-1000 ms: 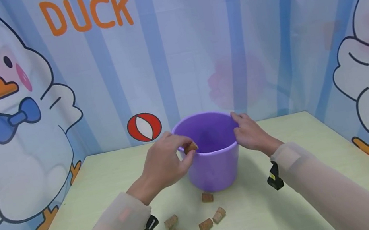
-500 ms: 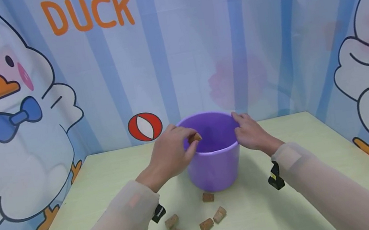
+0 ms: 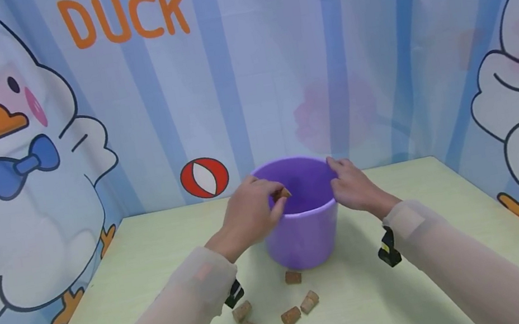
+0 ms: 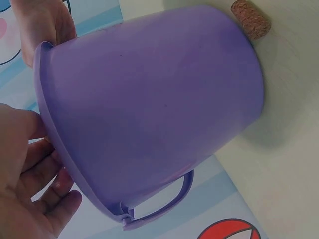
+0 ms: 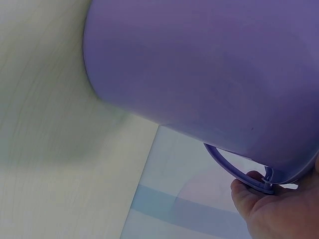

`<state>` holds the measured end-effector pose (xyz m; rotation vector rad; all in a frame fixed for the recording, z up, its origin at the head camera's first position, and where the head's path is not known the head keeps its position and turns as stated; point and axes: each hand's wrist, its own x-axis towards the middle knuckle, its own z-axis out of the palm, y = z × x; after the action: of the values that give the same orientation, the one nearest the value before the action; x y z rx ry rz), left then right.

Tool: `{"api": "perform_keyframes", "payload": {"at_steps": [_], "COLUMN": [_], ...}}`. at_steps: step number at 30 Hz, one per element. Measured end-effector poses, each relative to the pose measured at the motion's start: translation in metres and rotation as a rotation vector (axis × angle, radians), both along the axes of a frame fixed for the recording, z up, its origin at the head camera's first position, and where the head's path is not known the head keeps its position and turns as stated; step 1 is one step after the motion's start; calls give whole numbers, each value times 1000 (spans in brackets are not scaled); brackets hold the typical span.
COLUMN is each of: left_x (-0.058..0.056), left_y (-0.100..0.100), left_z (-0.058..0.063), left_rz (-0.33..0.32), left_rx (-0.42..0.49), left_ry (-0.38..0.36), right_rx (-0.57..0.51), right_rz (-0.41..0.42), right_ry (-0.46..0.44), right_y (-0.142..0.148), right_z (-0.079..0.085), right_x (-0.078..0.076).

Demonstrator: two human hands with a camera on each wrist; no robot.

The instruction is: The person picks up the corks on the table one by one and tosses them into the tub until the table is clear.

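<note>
My left hand (image 3: 249, 212) pinches a cork (image 3: 285, 193) between thumb and fingers, just over the near-left rim of the purple bucket (image 3: 302, 240). In the left wrist view that cork is mostly hidden behind the rim and fingers. The bucket stands upright on the table. At its right side my right hand (image 3: 355, 186) grips the rim. In the right wrist view the same hand (image 5: 281, 214) is at the joint of the purple bail handle (image 5: 234, 169). How much lies at the bottom of the bucket cannot be seen.
One cork (image 3: 293, 277) lies close to the bucket's base. Several more corks, such as a pair at left (image 3: 246, 321) and a pair at right (image 3: 300, 309), lie nearer on the pale table (image 3: 154, 269). A printed duck curtain (image 3: 255, 72) hangs behind the table.
The left hand has moved right, carrying the cork from the bucket's left edge to over its opening. The right hand keeps its hold, and the loose corks have stayed put.
</note>
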<state>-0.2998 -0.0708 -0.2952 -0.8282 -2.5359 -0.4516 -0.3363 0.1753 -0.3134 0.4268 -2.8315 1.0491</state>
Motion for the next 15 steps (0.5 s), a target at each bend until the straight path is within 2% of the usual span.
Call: {"api": "perform_keyframes", "payload": {"at_steps": [9, 15], "left_x": [0, 1], "left_y": [5, 1], "left_z": [3, -2], "left_rz": [67, 54], "left_rx": [-43, -15], "left_ry": [-131, -85], "right_rx": [8, 13], "right_rz": [-1, -5], "right_ry": [-5, 4], "right_y": [1, -1], "right_z": [1, 0], "right_x": [2, -1]}}
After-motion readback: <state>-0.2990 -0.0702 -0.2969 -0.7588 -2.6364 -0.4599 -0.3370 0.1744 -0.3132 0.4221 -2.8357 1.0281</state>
